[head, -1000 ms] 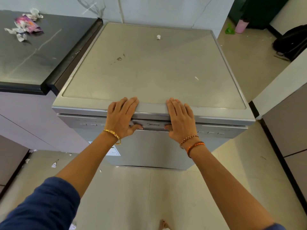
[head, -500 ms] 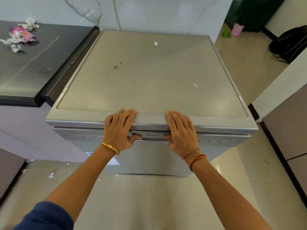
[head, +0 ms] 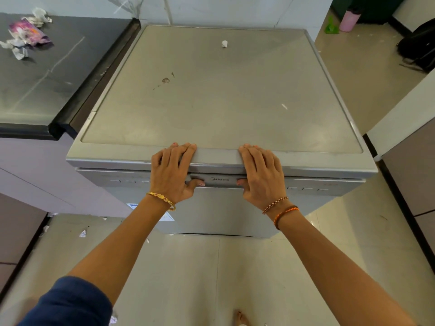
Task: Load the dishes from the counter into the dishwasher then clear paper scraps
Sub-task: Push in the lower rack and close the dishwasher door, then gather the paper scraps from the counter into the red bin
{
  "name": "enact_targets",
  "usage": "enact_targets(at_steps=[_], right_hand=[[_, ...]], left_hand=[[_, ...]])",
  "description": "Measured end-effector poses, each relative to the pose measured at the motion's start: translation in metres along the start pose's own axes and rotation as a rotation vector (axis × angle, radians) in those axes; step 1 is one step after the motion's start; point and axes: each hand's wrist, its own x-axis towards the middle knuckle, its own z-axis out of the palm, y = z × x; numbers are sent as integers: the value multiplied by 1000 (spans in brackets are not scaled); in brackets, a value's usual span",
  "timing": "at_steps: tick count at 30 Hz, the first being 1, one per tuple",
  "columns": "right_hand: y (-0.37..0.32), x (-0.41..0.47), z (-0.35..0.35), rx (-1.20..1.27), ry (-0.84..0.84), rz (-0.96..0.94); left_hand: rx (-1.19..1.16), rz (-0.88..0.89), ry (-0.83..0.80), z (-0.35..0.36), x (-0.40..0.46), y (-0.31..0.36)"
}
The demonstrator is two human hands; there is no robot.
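The silver dishwasher [head: 223, 95] stands in front of me with its door [head: 219, 208] upright against the body. My left hand [head: 170, 172] lies over the front edge of its top, fingers flat, thumb pressing on the door's handle strip. My right hand [head: 262, 175] lies the same way a little to the right. Crumpled paper scraps and a purple wrapper [head: 26, 34] lie at the back of the black counter [head: 47, 74] on the left. One small white scrap [head: 224, 44] sits on the dishwasher top. No dishes are in view.
More paper bits [head: 82, 233] lie on the tiled floor at the left of the dishwasher. A pink bottle [head: 350, 20] and a black bag [head: 421, 48] stand on the floor at the far right. Cabinets flank both sides.
Both hands stay on the dishwasher's front edge with thumbs on the door. Only my view has shifted slightly.
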Motion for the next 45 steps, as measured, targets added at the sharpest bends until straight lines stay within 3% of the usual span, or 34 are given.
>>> enact_targets(at_steps=[3,8,11,13,20,23,26,28,33,36,40,45], right_hand=[[-1,6,-2,-22,5,53],[-21,21,-24,-85,-164,237],[-26,36,-45,22,-372,266],[-18,41,-54,120,-484,255],[-7,45,-64,269,-529,326],[-4,48,-61,428,-417,418],[-3,64,-58,491,-395,543],[-7,76,-54,554,-387,621],[-74,133,-17,869,-138,692],[-145,187,11,1016,-6,721],[-234,247,44,1109,124,717],[-313,303,82,1110,61,620]], left_hand=[[-9,-42,-48,-3,5,1],[-37,-235,-324,-34,19,22],[-92,-373,-482,-52,31,35],[-93,-367,-517,-60,35,32],[-139,-325,-617,-71,33,21],[-198,-301,-556,-64,27,11],[-359,-147,-419,-63,21,-15],[-345,-93,-379,-61,18,-43],[-197,-26,-296,-66,11,-120],[-239,-140,-216,-78,0,-182],[-408,-537,-50,-94,-21,-278],[-489,-749,73,-95,-39,-371]])
